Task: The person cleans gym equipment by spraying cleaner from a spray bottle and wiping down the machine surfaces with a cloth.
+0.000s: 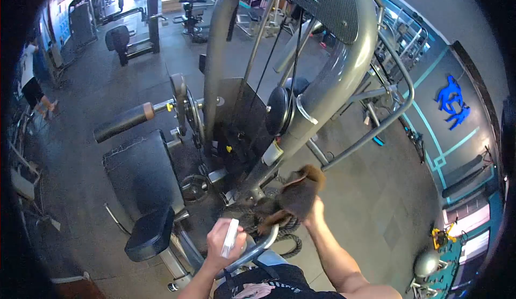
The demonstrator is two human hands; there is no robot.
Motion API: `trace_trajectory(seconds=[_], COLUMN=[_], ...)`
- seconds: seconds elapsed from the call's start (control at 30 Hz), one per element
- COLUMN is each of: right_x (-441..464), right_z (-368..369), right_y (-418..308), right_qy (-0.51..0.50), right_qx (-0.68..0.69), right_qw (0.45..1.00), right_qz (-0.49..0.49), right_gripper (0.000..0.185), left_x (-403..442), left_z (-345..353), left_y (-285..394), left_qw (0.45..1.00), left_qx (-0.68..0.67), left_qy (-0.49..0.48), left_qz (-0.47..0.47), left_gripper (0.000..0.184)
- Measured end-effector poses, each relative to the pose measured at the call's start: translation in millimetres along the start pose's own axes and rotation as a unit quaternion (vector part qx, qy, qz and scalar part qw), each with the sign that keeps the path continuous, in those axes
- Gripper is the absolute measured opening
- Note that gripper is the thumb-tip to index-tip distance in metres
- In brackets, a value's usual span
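My left hand [219, 245] is closed around a small white, box-like object [230, 236]; I cannot make out its kind. On the right, my right hand [316, 213] grips a brown cloth [299, 198], which drapes over the fingers and hides most of them. The cloth is beside the lower frame of a grey weight machine [336, 76], close above a coil of thick dark rope [290, 245]. Whether the cloth touches the frame cannot be seen. A curved grey tube [263, 244] passes between my hands.
To the left are the machine's black padded seat [142, 172], a smaller pad [150, 234] and a roller pad [123, 122]. A bent metal bar [371, 135] juts out right. Another person [36, 78] stands far left. A silver ball [426, 264] lies at lower right.
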State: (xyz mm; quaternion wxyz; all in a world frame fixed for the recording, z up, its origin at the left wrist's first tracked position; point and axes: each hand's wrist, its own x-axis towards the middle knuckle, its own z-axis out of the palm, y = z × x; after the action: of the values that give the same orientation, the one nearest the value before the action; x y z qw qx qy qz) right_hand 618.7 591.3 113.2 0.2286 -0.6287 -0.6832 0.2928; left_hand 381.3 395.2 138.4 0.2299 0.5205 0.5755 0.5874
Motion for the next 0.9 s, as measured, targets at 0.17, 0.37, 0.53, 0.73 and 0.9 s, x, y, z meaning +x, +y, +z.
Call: trace_trajectory(seconds=[0.17, 0.37, 0.53, 0.73, 0.9], right_x=[-35, -2, 33, 127, 92], right_z=[-86, -120, -108, -22, 13], right_y=[-72, -143, -150, -124, -120], right_qy=[0.155, 0.433, 0.301, 0.299, 0.120], right_qx=[0.003, 0.048, 0.632, -0.073, -0.100], right_qw=[0.988, 0.883, 0.691, 0.746, 0.829], right_qz=[-0.019, -0.176, -0.181, -0.590, -0.537], right_gripper=[0.030, 0.028, 0.042, 0.042, 0.057], left_x=[56, 139, 181, 174, 94], left_z=[32, 89, 114, 117, 92], left_y=[-14, 8, -3, -25, -66], left_qw=[0.994, 0.976, 0.969, 0.976, 0.993], left_qx=[-0.043, -0.056, -0.005, -0.010, -0.004], left_qy=[-0.035, 0.024, 0.051, 0.031, 0.015], left_qz=[0.098, 0.210, 0.243, 0.215, 0.119], left_gripper=[0.010, 0.010, 0.009, 0.010, 0.017])
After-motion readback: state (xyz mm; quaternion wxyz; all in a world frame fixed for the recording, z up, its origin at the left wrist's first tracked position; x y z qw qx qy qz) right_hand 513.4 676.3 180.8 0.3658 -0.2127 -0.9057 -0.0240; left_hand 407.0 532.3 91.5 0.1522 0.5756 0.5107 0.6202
